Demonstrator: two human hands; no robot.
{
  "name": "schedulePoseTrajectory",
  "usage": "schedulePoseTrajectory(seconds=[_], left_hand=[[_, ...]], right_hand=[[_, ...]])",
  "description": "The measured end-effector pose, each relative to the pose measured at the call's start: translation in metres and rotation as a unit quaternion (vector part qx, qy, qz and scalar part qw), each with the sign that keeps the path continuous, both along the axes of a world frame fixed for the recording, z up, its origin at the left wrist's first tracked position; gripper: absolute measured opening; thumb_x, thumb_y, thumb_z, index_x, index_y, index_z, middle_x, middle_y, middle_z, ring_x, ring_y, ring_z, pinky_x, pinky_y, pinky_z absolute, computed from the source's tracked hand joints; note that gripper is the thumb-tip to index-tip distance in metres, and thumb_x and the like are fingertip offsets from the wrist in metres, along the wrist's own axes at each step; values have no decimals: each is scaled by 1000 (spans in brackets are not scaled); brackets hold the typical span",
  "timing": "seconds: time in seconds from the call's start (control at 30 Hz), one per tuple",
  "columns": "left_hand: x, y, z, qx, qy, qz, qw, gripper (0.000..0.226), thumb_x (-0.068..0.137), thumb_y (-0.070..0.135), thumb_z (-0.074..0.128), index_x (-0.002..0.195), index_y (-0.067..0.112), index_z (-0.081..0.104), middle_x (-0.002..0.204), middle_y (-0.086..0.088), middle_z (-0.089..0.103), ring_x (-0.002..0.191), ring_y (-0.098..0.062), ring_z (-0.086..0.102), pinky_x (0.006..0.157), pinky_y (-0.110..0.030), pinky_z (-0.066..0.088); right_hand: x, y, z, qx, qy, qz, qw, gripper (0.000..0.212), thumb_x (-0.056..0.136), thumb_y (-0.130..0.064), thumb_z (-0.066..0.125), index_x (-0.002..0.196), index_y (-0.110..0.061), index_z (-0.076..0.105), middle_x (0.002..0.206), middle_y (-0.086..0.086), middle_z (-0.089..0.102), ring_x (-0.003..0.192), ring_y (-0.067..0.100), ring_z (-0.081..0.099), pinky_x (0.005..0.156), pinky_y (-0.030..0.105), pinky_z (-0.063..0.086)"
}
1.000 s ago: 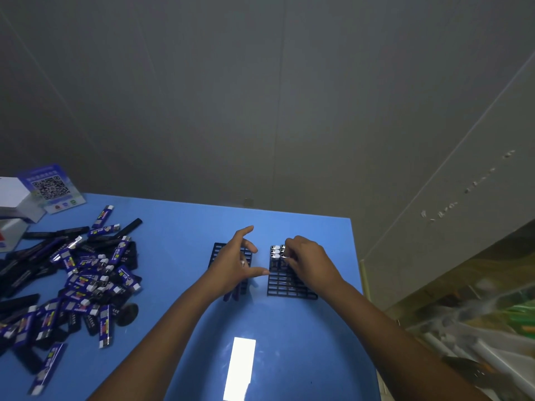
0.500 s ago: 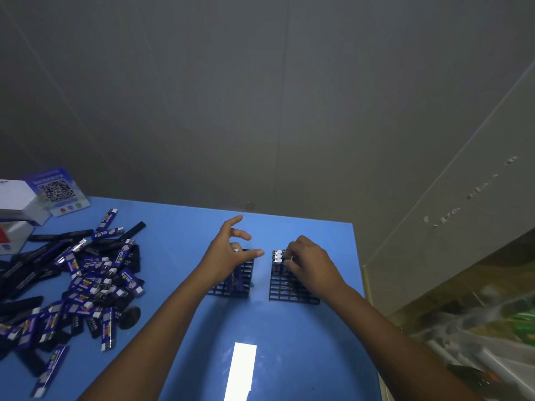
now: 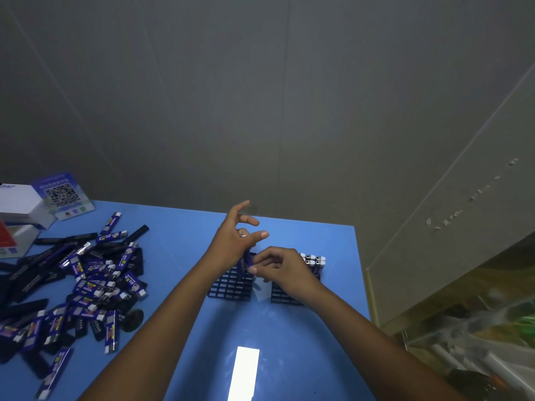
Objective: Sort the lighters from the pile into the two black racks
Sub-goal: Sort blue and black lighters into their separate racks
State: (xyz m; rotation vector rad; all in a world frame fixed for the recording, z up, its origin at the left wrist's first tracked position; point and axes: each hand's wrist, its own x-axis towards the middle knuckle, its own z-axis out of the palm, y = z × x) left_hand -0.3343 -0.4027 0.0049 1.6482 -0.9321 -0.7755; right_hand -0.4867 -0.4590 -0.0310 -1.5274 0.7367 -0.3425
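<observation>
desk [image 3: 289, 328]: blue top, carrying everything named here; a bright strip of reflected light sits on its near part.
left rack [image 3: 231, 286]: black grid, the landmark for the rest; it stands near the middle of the desk, most of its cells dark and open.
right rack [image 3: 285, 296]: black grid just to the right of the left rack, a narrow strip of desk between them; partly covered by the right wrist.
racked lighters [image 3: 314, 260]: a small cluster with white and metal tops, standing upright in the far corner of the right rack, right of the left rack.
left hand [image 3: 234, 241]: above the far edge of the left rack; forefinger and thumb spread out, the lower fingers curled round a lighter.
held lighter [image 3: 246, 260]: dark blue, roughly upright, over the far right corner of the left rack, between the two hands.
right hand [image 3: 282, 270]: just right of the left rack, fingers [image 3: 253, 270] curled and narrow, their tips pinching at the lower end of the held lighter.
pile [image 3: 86, 282]: blue and black lighters heaped loose, well to the left of the left rack.
white box [image 3: 17, 201]: far left of the left rack, at the desk's back corner.
qr card [image 3: 62, 195]: propped beside the white box, beyond the pile.
</observation>
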Motion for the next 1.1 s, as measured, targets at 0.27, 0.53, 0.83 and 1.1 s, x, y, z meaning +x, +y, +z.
schedulePoseTrajectory(seconds=[0.27,0.53,0.83,1.1], left_hand=[[-3,4,0,2,17,-12,1000,68,90,11,70,148,23,36,116,-5,62,66,-13,63,70,-21,56],[0,7,-4,6,30,-7,1000,65,91,7,68,146,22,37,117,-9,61,69,-18,68,70,-22,57],[1,10,-19,36,-51,-20,998,74,84,15,78,144,31,38,108,3,64,61,-16,52,79,-39,57],[-9,10,-26,46,-49,-39,997,85,76,13,84,146,28,39,105,1,63,58,-14,47,74,-35,54]], right_hand=[[-1,-1,0,-19,15,13,1000,17,83,-7,78,98,-7,71,82,4,72,73,11,63,75,22,54],[-16,-9,-4,-111,87,63,988,18,77,-2,71,88,-15,67,79,1,69,68,9,60,66,18,49],[-46,-26,-3,-228,148,44,961,51,80,-10,71,111,-40,45,63,4,65,55,8,59,61,24,49],[-60,-49,-4,-255,115,-28,960,27,88,-9,67,101,-33,64,83,-11,69,75,8,64,72,23,51]])
